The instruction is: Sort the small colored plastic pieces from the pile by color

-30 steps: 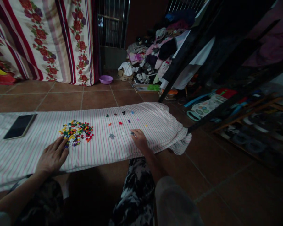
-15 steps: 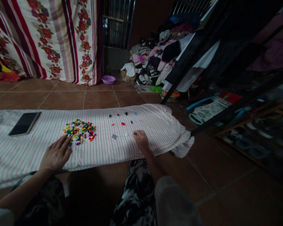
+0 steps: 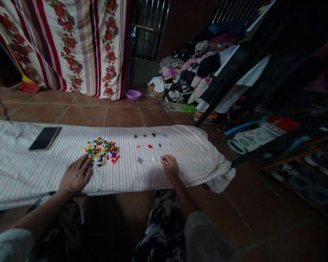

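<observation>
A loose pile of small multicoloured beads (image 3: 103,151) lies on the striped cloth (image 3: 131,180). My left hand (image 3: 75,175) rests flat with fingers stretched out, its fingertips touching the near left edge of the pile. To the right, my right hand (image 3: 170,167) is closed in a pinch low over the cloth, with a small dark piece at the fingertips, too small to name. Around it lie little colour groups: grey pieces (image 3: 139,160), white pieces (image 3: 153,159), red pieces (image 3: 150,146), a purple piece (image 3: 160,145) and a yellow piece (image 3: 179,152).
A dark phone (image 3: 45,138) lies left of the pile. Beyond the cloth are a purple basin (image 3: 133,95), a floral curtain (image 3: 84,47) and a heap of clothes (image 3: 190,71). A dark slanted post (image 3: 207,115) stands past the right end of the cloth.
The whole view has shifted, so everything appears farther right. Both hands keep nearly the same places on the cloth, the left at the pile and the right still pinching.
</observation>
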`<state>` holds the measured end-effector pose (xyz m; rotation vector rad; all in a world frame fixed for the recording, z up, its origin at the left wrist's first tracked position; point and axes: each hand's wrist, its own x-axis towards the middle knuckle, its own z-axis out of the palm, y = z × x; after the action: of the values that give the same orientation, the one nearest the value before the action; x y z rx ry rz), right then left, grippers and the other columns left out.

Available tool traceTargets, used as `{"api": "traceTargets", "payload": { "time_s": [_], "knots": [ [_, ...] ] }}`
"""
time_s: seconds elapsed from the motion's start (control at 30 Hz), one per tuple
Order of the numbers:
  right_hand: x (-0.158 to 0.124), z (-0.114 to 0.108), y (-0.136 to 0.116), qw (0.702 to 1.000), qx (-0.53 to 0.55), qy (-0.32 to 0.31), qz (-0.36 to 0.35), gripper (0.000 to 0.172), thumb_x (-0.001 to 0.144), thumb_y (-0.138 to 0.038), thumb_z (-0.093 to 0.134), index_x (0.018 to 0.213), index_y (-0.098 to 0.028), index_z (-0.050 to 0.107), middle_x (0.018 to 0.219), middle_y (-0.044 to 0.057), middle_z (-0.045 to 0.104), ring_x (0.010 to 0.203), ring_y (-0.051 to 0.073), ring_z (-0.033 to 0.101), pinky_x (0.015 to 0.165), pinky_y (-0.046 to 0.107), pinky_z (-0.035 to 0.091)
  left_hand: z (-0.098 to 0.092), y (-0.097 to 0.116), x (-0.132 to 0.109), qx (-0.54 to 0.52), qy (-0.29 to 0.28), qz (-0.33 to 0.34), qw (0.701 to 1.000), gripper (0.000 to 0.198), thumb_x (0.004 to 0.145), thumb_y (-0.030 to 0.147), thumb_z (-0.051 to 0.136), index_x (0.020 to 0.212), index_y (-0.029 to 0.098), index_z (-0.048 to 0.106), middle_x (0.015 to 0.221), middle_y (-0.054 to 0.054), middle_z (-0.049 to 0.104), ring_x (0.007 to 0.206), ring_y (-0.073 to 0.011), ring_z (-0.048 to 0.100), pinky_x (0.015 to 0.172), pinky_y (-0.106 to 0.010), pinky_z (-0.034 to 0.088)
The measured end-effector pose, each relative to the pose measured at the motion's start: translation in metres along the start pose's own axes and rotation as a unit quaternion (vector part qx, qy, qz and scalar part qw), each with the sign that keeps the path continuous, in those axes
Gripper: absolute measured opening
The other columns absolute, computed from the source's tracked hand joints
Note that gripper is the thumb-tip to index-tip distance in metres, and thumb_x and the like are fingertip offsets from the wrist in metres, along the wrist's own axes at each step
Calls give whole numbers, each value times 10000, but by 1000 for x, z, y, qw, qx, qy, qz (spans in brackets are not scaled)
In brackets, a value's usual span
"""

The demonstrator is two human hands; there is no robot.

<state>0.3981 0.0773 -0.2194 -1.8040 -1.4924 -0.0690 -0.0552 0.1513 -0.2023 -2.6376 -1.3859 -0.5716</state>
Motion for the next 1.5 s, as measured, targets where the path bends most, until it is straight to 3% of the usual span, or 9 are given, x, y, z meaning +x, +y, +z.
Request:
{"api": "traceTargets", "payload": {
  "time_s": [0.27,0.47,0.67,0.8,0.93,1.03,1.17,1.33,1.5],
  "knots": [
    [5,0,3,1000,8,3,-30,273,855,-393,476,824,-211,677,891,75,717,868,230,628,896,419,433,-3,7,4,31,16,-42,999,510,921,377,351,1329,130,533,1438,-170,485,1333,-285,460,1059,-454,408],
    [8,-4,1,1000,25,13,4,369,846,-497,457,848,-222,703,925,77,738,901,236,651,876,408,463,-3,9,4,21,23,-44,999,485,923,350,379,1350,175,526,1461,-142,463,1357,-271,434,1072,-443,397],
    [11,-9,-10,994,18,95,46,434,870,-512,401,816,-187,684,862,123,717,850,253,630,831,413,484,0,8,4,11,25,-46,999,521,917,344,381,1390,149,476,1457,-146,467,1357,-272,435,1071,-447,395],
    [15,-4,-53,994,21,104,6,402,906,-464,390,862,-180,671,860,116,698,819,238,610,791,394,491,-1,9,4,14,20,-51,998,498,923,330,386,1388,177,479,1496,-149,412,1347,-273,448,1067,-443,395],
    [9,25,-122,992,88,-10,-93,343,946,-376,383,885,-204,674,873,90,691,858,211,626,807,360,508,-3,10,5,5,27,-51,998,497,933,332,384,1396,169,463,1506,-165,393,1356,-266,437,1067,-435,397],
    [-4,54,-167,968,120,-102,-197,320,965,-292,386,946,-210,695,945,89,698,938,209,626,868,373,510,-2,10,5,-2,29,-58,998,519,934,335,385,1413,142,436,1499,-177,399,1365,-266,424,1073,-433,395],
    [-22,84,-210,945,107,-149,-272,291,958,-261,452,1142,-207,672,1166,99,678,1132,239,557,982,441,466,2,9,5,-5,34,-61,998,516,932,321,379,1404,124,450,1500,-177,396,1385,-281,392,1090,-447,378],
    [-36,110,-243,939,50,-178,-290,370,953,-322,494,1293,-214,592,1391,94,554,1364,296,378,1066,519,385,4,8,4,-13,48,-60,997,500,942,307,343,1388,116,463,1477,-172,434,1390,-271,386,1097,-444,369],
    [-40,127,-244,935,35,-187,-299,407,963,-305,476,1338,-165,552,1410,127,534,1349,300,420,1064,510,398,5,8,3,-18,51,-71,996,482,960,302,315,1368,99,471,1473,-174,441,1392,-268,384,1106,-436,361]
  ]
}}
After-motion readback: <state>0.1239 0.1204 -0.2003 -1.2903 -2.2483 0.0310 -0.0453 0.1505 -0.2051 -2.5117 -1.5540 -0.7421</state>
